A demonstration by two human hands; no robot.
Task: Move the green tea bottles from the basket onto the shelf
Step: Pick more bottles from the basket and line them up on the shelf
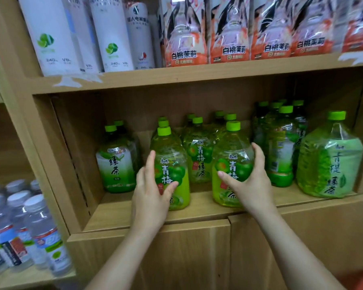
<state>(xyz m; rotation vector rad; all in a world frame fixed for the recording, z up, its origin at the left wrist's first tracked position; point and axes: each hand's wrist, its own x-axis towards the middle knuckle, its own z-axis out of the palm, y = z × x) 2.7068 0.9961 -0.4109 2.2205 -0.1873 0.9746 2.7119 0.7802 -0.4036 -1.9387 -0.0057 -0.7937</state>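
Both hands are working the front of the wooden shelf at once. The left hand is wrapping the left green plum tea bottle, fingers spread wide round its label, thumb across the front. The right hand is cupping the right green plum tea bottle the same way. Both bottles are standing upright near the shelf's front edge, with more green-capped bottles packed behind. The basket is not showing. These look full, so fairly heavy, and the glossy sleeve could be slick; gripping mid-body on the label seems safest, not the thin shoulder.
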